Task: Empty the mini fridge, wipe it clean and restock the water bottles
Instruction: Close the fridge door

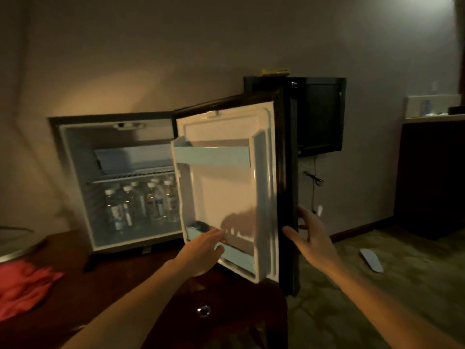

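The mini fridge [75,172] stands on a dark wooden cabinet top, its door [226,187] swung open toward me. Several water bottles [141,202] stand upright on the fridge floor under a wire shelf [130,175]. My right hand [308,235] grips the door's dark outer edge, thumb on the inner side and fingers behind. My left hand [203,248] reaches into the door's lower shelf [239,255], fingers extended over its rail. A small dark object [200,225] lies in that shelf, just past my fingertips.
A red cloth [22,285] lies on the cabinet top [120,285] at the left. A dark wall-mounted screen [319,114] hangs behind the door. A white slipper [371,259] lies on the carpet at the right, near a dark cabinet [432,177].
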`<act>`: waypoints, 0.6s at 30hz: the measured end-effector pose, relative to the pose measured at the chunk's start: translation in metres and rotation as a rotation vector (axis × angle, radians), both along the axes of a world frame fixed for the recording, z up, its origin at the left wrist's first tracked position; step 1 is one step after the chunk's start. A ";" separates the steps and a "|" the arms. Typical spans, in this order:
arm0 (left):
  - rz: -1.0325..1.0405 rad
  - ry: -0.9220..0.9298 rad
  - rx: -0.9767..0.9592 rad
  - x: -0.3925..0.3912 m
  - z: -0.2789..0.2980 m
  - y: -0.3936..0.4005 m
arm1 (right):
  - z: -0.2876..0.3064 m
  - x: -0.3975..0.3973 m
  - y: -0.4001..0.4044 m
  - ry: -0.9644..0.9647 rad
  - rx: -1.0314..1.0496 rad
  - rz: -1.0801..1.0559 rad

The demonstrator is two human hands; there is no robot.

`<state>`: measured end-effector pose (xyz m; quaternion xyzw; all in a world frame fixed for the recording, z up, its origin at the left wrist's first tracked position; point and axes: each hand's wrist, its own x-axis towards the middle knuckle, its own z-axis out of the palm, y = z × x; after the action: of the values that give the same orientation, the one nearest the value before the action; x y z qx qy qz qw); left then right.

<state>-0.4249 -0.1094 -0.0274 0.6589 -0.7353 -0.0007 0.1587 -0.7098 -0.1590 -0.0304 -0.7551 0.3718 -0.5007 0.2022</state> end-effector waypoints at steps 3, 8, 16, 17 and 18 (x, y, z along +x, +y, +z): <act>0.088 -0.022 -0.010 0.036 0.002 0.040 | -0.007 0.040 0.048 -0.024 -0.137 0.068; 0.240 -0.011 -0.050 0.097 0.004 0.098 | -0.018 0.126 0.106 -0.050 -0.295 0.187; 0.462 -0.007 -0.089 0.202 0.007 0.182 | -0.029 0.261 0.139 0.044 -0.437 0.236; 0.497 0.002 -0.099 0.214 0.007 0.193 | -0.028 0.277 0.141 0.046 -0.445 0.252; 0.536 0.012 -0.109 0.225 0.006 0.203 | -0.027 0.293 0.142 0.053 -0.452 0.267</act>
<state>-0.2002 0.0940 -0.0211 0.8204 -0.5327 0.0770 0.1931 -0.4169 -0.0168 -0.0570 -0.8364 0.1529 -0.5198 0.0829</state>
